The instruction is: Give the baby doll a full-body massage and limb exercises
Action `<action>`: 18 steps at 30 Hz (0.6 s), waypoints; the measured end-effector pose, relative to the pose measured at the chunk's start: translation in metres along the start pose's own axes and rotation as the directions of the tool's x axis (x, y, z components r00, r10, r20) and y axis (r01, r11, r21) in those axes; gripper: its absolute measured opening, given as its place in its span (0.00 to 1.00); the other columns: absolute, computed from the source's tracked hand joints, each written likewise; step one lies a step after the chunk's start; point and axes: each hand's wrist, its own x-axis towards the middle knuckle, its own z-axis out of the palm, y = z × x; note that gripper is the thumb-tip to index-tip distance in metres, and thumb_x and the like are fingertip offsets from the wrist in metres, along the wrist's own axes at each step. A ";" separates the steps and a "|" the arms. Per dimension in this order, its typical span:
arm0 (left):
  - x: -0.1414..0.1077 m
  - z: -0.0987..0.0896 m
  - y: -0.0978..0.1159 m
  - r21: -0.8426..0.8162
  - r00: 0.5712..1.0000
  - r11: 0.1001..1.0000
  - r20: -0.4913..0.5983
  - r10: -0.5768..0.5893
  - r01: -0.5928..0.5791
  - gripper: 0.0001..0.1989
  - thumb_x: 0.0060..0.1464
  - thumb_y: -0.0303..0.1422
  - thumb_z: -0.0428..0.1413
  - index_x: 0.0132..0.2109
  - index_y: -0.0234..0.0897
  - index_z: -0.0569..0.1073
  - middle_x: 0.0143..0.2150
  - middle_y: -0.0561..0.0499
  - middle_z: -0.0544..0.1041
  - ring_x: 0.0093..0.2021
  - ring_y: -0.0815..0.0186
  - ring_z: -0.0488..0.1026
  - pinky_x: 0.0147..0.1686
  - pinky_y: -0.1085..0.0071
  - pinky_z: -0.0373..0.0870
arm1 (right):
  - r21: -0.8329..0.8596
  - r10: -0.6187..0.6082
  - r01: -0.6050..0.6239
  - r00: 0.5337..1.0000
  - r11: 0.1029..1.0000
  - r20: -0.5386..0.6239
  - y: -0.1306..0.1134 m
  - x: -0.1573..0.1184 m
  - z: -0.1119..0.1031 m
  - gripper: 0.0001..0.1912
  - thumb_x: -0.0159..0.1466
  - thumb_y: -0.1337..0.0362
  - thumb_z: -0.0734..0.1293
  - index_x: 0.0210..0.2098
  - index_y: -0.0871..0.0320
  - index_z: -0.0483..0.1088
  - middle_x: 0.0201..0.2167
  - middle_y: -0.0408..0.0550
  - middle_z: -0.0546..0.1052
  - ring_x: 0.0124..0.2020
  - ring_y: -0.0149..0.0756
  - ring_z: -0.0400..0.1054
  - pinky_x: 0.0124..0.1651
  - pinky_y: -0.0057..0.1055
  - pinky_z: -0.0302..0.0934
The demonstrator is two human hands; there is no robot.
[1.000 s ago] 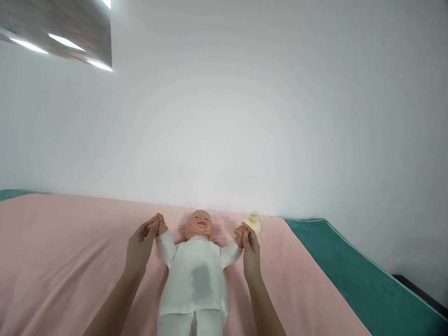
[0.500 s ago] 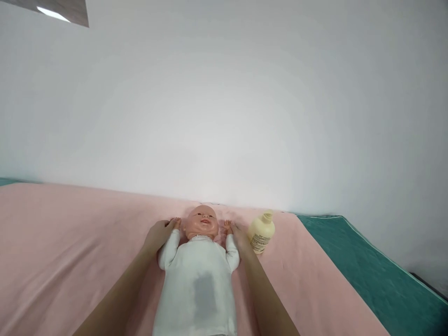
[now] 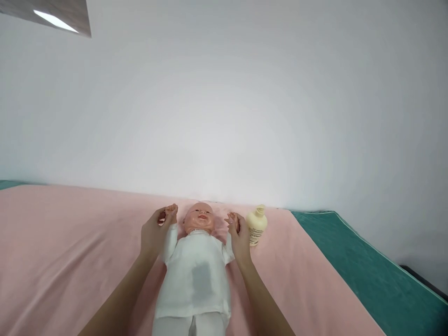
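A baby doll (image 3: pixel 196 275) in a white long-sleeved top with a grey patch and white trousers lies on its back on a pink sheet (image 3: pixel 87 242), head toward the wall. My left hand (image 3: pixel 153 233) is closed on the doll's hand at the left of its head. On the other side, my right hand (image 3: pixel 240 238) pinches the doll's other hand. Both doll arms are bent upward beside the head. A pale yellow pump bottle (image 3: pixel 257 225) stands just right of my right hand, its lower left part hidden by that hand.
A white wall (image 3: pixel 224 102) rises behind the sheet. Green covering (image 3: pixel 364 270) shows to the right, with a dark edge (image 3: pixel 423 280) beyond it. At the upper left hangs a brownish panel (image 3: pixel 52 16) with a bright strip.
Both hands now grip the doll's hands with fingers more curled and raised a little. The view has shifted, so the doll's trousers now show.
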 end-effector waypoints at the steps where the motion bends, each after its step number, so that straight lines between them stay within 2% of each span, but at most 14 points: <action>1: -0.006 -0.004 0.004 0.003 0.999 1.000 -0.029 0.013 -0.013 0.24 0.50 0.52 0.54 0.48 0.42 0.75 0.44 0.49 0.80 0.42 0.58 0.74 0.39 0.68 0.67 | 0.008 -0.025 0.025 1.000 1.000 0.000 -0.008 -0.007 -0.002 0.20 0.63 0.53 0.64 0.49 0.58 0.68 0.49 0.55 0.75 0.48 0.42 0.72 0.51 0.40 0.65; 3: -0.019 -0.013 0.009 0.023 0.996 0.999 -0.077 0.050 -0.048 0.23 0.50 0.51 0.55 0.48 0.44 0.75 0.45 0.51 0.79 0.44 0.58 0.74 0.40 0.68 0.66 | -0.012 -0.053 0.053 0.999 0.999 -0.009 -0.023 -0.023 -0.009 0.21 0.62 0.54 0.64 0.51 0.59 0.68 0.50 0.55 0.74 0.50 0.43 0.71 0.53 0.41 0.64; 6: -0.044 -0.030 0.012 0.073 0.990 0.994 -0.107 0.094 -0.086 0.24 0.50 0.49 0.55 0.52 0.47 0.73 0.47 0.52 0.79 0.45 0.57 0.74 0.39 0.68 0.66 | -0.059 -0.028 0.027 0.999 0.998 -0.018 -0.046 -0.052 -0.021 0.24 0.62 0.55 0.65 0.55 0.58 0.67 0.51 0.55 0.74 0.54 0.44 0.68 0.55 0.41 0.63; 11: -0.093 -0.065 -0.001 0.238 0.994 0.971 -0.106 0.019 0.006 0.23 0.50 0.53 0.54 0.50 0.50 0.73 0.46 0.52 0.79 0.42 0.53 0.74 0.33 0.68 0.65 | -0.124 0.092 -0.093 0.996 0.988 -0.020 -0.068 -0.105 -0.044 0.25 0.62 0.53 0.65 0.57 0.53 0.67 0.54 0.51 0.73 0.56 0.44 0.67 0.55 0.38 0.64; 13: -0.113 -0.077 -0.011 0.310 0.995 0.949 -0.091 -0.035 0.062 0.23 0.51 0.54 0.52 0.50 0.50 0.72 0.41 0.51 0.79 0.38 0.53 0.74 0.30 0.67 0.65 | -0.166 0.095 -0.098 0.995 0.981 -0.030 -0.066 -0.126 -0.053 0.25 0.61 0.53 0.65 0.56 0.52 0.68 0.52 0.49 0.75 0.53 0.43 0.69 0.52 0.35 0.65; 15: -0.132 -0.086 -0.020 0.391 0.995 0.916 -0.060 -0.074 0.092 0.23 0.53 0.54 0.50 0.50 0.50 0.72 0.37 0.50 0.79 0.36 0.52 0.74 0.28 0.67 0.64 | -0.190 0.068 -0.073 0.997 0.979 -0.031 -0.061 -0.145 -0.060 0.25 0.60 0.53 0.66 0.55 0.52 0.70 0.45 0.48 0.78 0.47 0.42 0.72 0.47 0.33 0.67; 18: -0.157 -0.093 -0.029 0.498 1.000 0.867 0.008 -0.021 0.014 0.19 0.55 0.49 0.48 0.50 0.49 0.73 0.38 0.48 0.79 0.36 0.52 0.74 0.30 0.65 0.65 | -0.209 0.048 -0.049 0.999 0.977 -0.011 -0.051 -0.170 -0.066 0.25 0.60 0.53 0.66 0.55 0.53 0.70 0.35 0.46 0.79 0.37 0.40 0.74 0.40 0.32 0.67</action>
